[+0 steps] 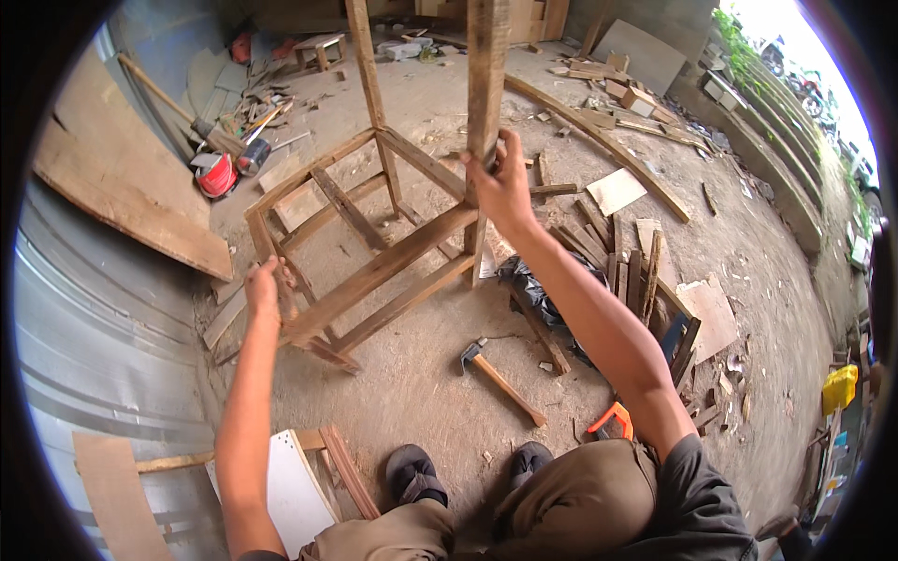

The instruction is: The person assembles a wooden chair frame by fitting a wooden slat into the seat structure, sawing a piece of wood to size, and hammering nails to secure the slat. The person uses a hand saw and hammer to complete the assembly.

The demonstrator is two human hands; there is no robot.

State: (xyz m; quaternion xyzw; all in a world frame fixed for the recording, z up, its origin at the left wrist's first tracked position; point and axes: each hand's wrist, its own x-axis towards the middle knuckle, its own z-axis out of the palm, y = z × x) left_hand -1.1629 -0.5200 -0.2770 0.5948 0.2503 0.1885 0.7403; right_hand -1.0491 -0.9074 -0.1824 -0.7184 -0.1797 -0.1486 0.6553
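Observation:
A bare wooden chair frame (383, 257) stands tilted on the ground before me, with two tall back posts and no seat panel. My right hand (503, 185) is wrapped around its nearer tall post (487, 79), just above the seat rail. My left hand (266, 285) is closed on the frame's left corner, where the rail meets a short leg. A loose-looking slat (348, 208) crosses the seat opening. Below the frame, a claw hammer (500, 379) with a wooden handle lies on the ground. An orange-handled tool (613, 419), probably a saw, lies partly hidden by my right arm.
Wood offcuts (613, 252) and a black plastic bag (543, 290) lie to the right. A long strip (599, 140) curves behind them. At left, a large board (122, 178) leans on metal sheeting (103, 318) near a red bucket (215, 175). A white panel (290, 500) lies by my feet.

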